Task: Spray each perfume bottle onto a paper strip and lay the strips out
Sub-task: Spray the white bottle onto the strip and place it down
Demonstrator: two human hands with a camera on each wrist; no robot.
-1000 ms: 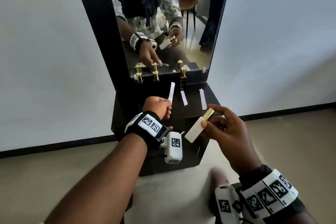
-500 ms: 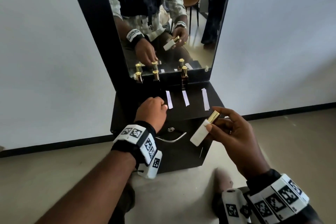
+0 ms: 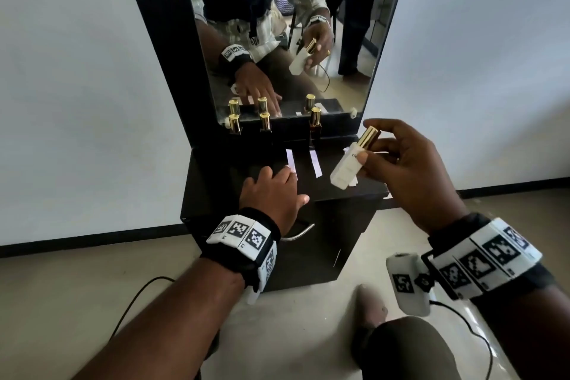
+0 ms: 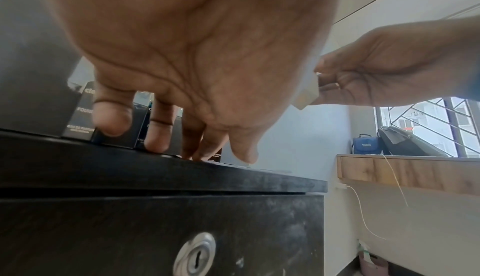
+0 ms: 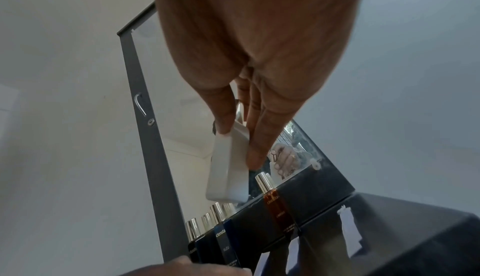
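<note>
My right hand (image 3: 365, 142) grips a white perfume bottle with a gold cap (image 3: 348, 168), tilted in the air over the right side of the black cabinet top (image 3: 216, 176). The right wrist view shows the same white bottle (image 5: 228, 167) pinched between thumb and fingers. My left hand (image 3: 290, 185) lies on the top with straight fingers, its fingertips at the lower end of the left paper strip (image 3: 290, 159). A second strip (image 3: 316, 165) lies beside it; a third (image 3: 353, 183) shows partly behind the white bottle. Three gold-capped bottles (image 3: 265, 122) stand against the mirror.
The mirror (image 3: 354, 40) rises at the back of the cabinet and reflects my hands and the bottles. An amber bottle (image 5: 275, 208) stands right of two dark ones (image 5: 223, 239). A drawer handle (image 3: 300, 233) and a lock (image 4: 194, 255) sit on the cabinet front. Cables lie on the floor.
My left hand laid the upright strip flat on the cabinet top, let go of it and spread its fingers there. The right hand lifted the white bottle up over the right-hand strip.
</note>
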